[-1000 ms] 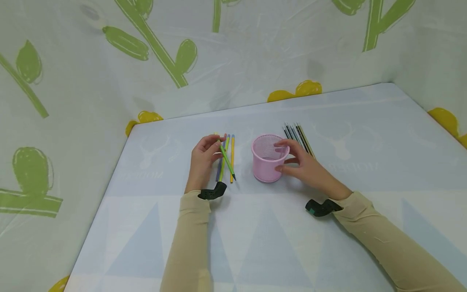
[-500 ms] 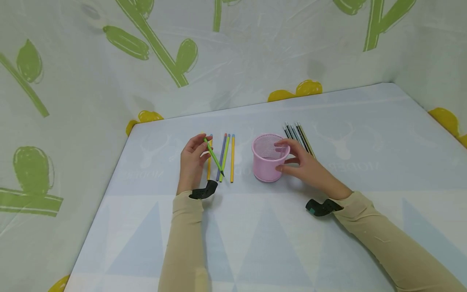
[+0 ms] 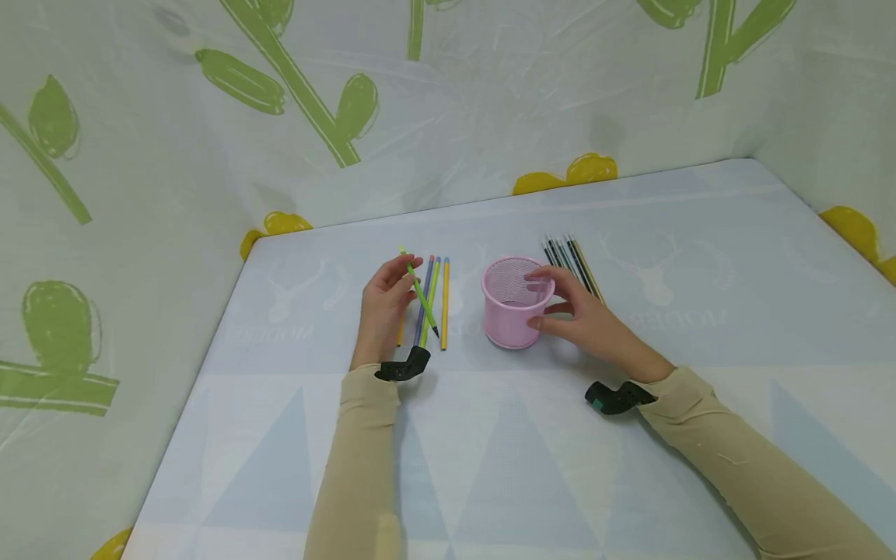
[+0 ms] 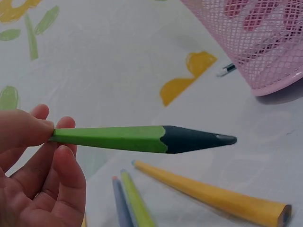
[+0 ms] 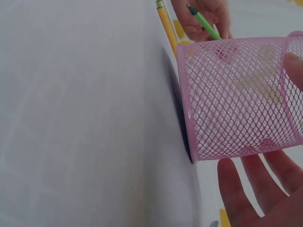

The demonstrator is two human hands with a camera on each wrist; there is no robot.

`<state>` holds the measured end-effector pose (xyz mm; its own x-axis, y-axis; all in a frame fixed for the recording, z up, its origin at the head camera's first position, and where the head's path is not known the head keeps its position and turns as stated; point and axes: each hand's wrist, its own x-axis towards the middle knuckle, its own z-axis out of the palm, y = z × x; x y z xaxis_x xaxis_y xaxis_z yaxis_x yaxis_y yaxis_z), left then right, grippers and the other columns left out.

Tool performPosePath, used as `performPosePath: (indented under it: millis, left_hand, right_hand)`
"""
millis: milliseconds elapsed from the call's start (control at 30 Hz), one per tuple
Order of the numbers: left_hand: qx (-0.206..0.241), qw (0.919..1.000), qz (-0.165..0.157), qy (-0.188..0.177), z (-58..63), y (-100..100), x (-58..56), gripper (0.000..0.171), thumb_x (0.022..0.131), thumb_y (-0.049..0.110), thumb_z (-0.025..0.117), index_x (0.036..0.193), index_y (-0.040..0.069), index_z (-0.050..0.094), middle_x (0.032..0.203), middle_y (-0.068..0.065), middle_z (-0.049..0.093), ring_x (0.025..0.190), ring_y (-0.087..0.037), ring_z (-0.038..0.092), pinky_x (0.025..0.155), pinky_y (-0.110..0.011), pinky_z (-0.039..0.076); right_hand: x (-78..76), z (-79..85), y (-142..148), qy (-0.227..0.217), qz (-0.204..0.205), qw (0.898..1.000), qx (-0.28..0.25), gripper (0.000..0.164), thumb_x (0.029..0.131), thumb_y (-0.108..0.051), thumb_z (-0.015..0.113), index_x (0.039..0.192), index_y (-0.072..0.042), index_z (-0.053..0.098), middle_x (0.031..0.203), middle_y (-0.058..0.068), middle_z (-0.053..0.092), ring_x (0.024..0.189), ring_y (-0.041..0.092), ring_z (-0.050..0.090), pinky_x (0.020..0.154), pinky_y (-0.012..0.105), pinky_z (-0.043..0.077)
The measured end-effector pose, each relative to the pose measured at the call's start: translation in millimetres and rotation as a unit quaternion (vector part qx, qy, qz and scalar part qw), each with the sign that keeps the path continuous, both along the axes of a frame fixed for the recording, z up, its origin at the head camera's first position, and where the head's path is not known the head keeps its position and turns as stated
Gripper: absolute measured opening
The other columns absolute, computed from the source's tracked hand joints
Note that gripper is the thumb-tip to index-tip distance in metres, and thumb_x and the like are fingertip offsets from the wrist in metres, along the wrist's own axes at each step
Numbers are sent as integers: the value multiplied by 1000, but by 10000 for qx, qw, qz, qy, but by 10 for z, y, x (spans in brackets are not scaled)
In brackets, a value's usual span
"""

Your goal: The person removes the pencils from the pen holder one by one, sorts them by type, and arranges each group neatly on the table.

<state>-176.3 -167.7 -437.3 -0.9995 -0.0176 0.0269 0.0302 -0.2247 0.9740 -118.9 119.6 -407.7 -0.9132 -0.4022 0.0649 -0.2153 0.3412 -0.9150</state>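
Observation:
My left hand (image 3: 381,307) pinches a green pencil (image 4: 113,139) near its back end between thumb and fingers. Its dark sharpened point slants down and to the right in the head view. Under and beside that hand lie a purple pencil (image 3: 423,311), a yellow-green pencil (image 3: 432,299) and a yellow pencil (image 3: 445,307). An orange-yellow pencil (image 3: 400,333) is mostly hidden by the hand. My right hand (image 3: 588,319) holds a pink mesh pencil cup (image 5: 236,99) by its right side, thumb in front and fingers behind. The cup stands upright on the table.
Several dark and silver pencils (image 3: 565,260) lie behind the right hand, partly covered by the cup and hand. The pale patterned table (image 3: 490,443) meets a wall (image 3: 490,109) with leaf prints at its back edge.
My left hand, with the green pencil, has moved left and then partly back right, baring and re-covering the orange-yellow pencil. The right hand and cup stay put.

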Motion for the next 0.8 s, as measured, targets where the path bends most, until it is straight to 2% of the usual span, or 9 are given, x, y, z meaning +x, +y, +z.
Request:
performPosePath:
  millis: [167,267,400,467,700,800]
  left_hand:
    - [-451,9989,-143,-15,78,151,35,27,90,6,50,117,6,55,116,-8,57,114,-28,44,73,-25,42]
    - [-855,9962,-163,64,33,226,4,29,89,7,52,117,11,56,113,-3,59,106,-24,49,72,-26,43]
    - [-1563,9873,-230,170,-58,295,-49,35,86,8,55,116,26,57,113,6,58,94,-15,49,73,-27,44]
    - [-2006,9790,-305,216,-71,328,-50,38,86,9,56,118,29,55,114,11,57,94,-12,48,73,-27,44]
    - [-3125,9480,-443,404,-114,438,-43,43,85,14,56,127,20,49,117,8,54,93,-11,47,62,-25,41]
    - [-3697,9264,-496,505,-116,482,-40,44,86,19,56,129,20,47,118,7,52,92,-12,46,66,-27,42]
  right_hand:
    - [-1,1,-1,-25,-7,10000,-21,63,81,-15,65,133,-15,29,135,5,31,107,29,46,89,44,42]
    - [2,6,0,-33,-5,10000,-30,63,81,-15,65,133,-16,30,135,4,31,107,29,46,88,44,42]
    - [5,7,1,-9,-13,10000,-10,62,81,-16,65,132,-16,31,135,4,31,106,29,46,88,44,42]
    - [5,8,-2,0,-21,10000,13,62,81,-16,65,132,-15,31,135,5,31,106,29,46,87,43,43]
    - [5,9,-17,47,-6,10000,12,62,81,-13,65,132,-14,30,135,6,30,105,29,47,87,44,42]
    - [-7,-14,-12,65,-8,10000,31,62,81,-14,65,133,-14,30,135,6,30,105,30,47,88,45,42]
